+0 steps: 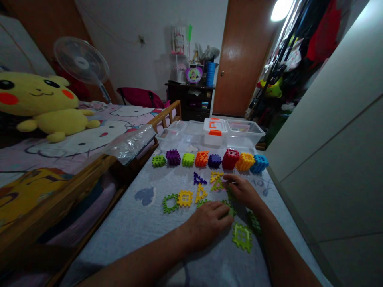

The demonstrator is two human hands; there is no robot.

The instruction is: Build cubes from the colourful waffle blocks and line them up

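Note:
My left hand [209, 224] rests low over the sheet with its fingers lightly bent and apart, covering part of a green square tile [229, 208] and another green piece [202, 203]. With its fingers reaching leftward, my right hand [241, 190] lies beside a green triangular tile [218, 184]; its thumb is hidden. A yellow tile [216, 176] touches that triangle. Farther left are a purple triangle [199, 179], a yellow triangle [201, 193], a yellow window tile [185, 198] and a green frame tile [170, 203]. Nearer me lies a light green window tile [242, 237].
Behind the loose tiles runs a row of colour-sorted stacks, among them a red stack [230, 159] and a blue stack [259, 163]. Clear plastic bins [243, 129] and a lidded box [214, 133] stand beyond. A wooden bed rail [89, 187] borders the left.

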